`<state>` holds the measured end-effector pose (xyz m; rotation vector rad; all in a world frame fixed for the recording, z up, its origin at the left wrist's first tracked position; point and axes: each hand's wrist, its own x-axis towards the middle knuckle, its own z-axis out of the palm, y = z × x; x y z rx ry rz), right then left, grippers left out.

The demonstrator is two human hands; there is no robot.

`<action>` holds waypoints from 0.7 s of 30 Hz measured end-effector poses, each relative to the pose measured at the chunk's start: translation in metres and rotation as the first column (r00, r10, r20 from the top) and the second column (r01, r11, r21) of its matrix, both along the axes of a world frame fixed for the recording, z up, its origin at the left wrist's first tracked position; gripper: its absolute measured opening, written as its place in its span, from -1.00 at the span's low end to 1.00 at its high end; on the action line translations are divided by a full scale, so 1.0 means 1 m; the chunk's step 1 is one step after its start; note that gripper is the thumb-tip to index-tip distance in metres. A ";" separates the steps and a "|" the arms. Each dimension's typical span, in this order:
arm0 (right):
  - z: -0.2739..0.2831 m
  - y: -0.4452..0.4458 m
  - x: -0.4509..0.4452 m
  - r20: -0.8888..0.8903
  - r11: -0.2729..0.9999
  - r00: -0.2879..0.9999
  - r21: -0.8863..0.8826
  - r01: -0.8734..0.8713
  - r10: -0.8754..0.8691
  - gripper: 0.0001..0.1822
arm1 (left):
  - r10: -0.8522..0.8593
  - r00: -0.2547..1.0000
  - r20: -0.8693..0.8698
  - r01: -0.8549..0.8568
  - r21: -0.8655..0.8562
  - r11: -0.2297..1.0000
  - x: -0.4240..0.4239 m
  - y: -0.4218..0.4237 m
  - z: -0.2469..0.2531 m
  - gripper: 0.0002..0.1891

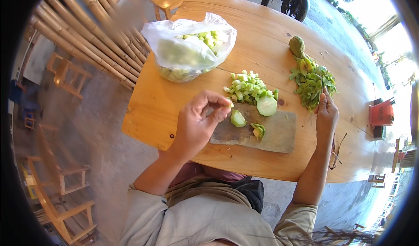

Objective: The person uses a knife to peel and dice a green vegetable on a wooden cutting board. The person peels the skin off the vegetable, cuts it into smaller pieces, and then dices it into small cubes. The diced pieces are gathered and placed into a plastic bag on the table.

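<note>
My left hand is raised over the left end of a wooden cutting board, pinching a small pale vegetable piece between thumb and fingertips. In my right hand is a knife, its thin blade over a heap of green peelings; the handle is mostly hidden. A peeled, cut chayote piece rests at the board's far edge, beside a pile of diced chayote. On the board lie a smaller cut piece and a trimmed scrap with peel.
A clear plastic bag of diced chayote stands at the far left of the wooden table. An unpeeled chayote lies beyond the peelings. Eyeglasses and a red container are at the right. Bamboo poles rise at left.
</note>
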<state>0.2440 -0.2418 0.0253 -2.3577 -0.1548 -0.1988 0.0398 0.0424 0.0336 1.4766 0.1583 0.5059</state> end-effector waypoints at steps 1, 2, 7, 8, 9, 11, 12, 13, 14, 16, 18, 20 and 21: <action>0.000 0.003 -0.001 0.003 1.000 1.000 0.013 -0.001 0.001 -0.50 | 0.014 0.999 -0.047 -0.009 0.100 0.995 0.007 0.005 0.002 -0.88; 0.002 0.007 -0.003 0.006 1.000 1.000 0.026 -0.001 0.001 -0.50 | 0.040 0.998 -0.058 -0.026 0.229 0.973 0.016 0.009 0.002 -0.86; 0.010 0.011 -0.013 0.044 0.985 0.998 0.170 -0.040 0.033 -0.51 | 0.017 0.999 -0.029 0.003 0.587 0.810 0.063 0.013 -0.001 -0.89; 0.014 0.012 -0.015 0.037 0.987 0.999 0.158 -0.033 0.028 -0.53 | 0.005 1.000 0.002 -0.005 0.637 0.771 0.067 0.013 -0.008 -0.89; 0.015 0.013 -0.017 0.029 0.989 0.999 0.149 -0.024 0.020 -0.54 | -0.012 1.000 0.025 -0.007 0.641 0.767 0.069 0.011 -0.013 -0.87; 0.009 0.008 -0.014 0.067 0.980 0.997 0.192 -0.059 0.047 -0.55 | -0.048 0.996 0.072 -0.011 0.651 0.759 0.070 0.008 -0.019 -0.84; 0.007 0.005 -0.014 0.084 0.976 0.995 0.210 -0.066 0.049 -0.56 | -0.023 0.997 0.075 -0.033 0.662 0.748 0.069 0.006 -0.017 -0.82; 0.007 0.005 -0.015 0.086 0.975 0.995 0.213 -0.063 0.046 -0.56 | 0.002 0.997 0.078 -0.054 0.674 0.736 0.064 0.004 -0.011 -0.81; 0.009 0.006 -0.017 0.087 0.975 0.995 0.216 -0.060 0.042 -0.57 | 0.026 0.996 0.083 -0.076 0.686 0.723 0.060 0.001 -0.005 -0.79; 0.012 0.007 -0.020 0.083 0.970 0.996 0.237 -0.058 0.039 -0.57 | -0.063 0.995 0.074 -0.014 0.751 0.661 0.048 -0.001 0.007 -0.78; 0.012 0.007 -0.023 0.073 0.959 0.997 0.275 -0.059 0.041 -0.58 | -0.182 0.983 0.018 0.086 0.831 0.549 0.038 -0.002 0.008 -0.75; 0.012 0.007 -0.025 0.075 0.955 0.996 0.289 -0.072 0.052 -0.59 | -0.202 0.978 -0.049 0.146 0.853 0.500 0.028 -0.015 0.012 -0.72; 0.012 0.006 -0.025 0.076 0.952 0.995 0.295 -0.080 0.060 -0.60 | -0.208 0.975 -0.081 0.173 0.862 0.476 0.025 -0.022 0.014 -0.70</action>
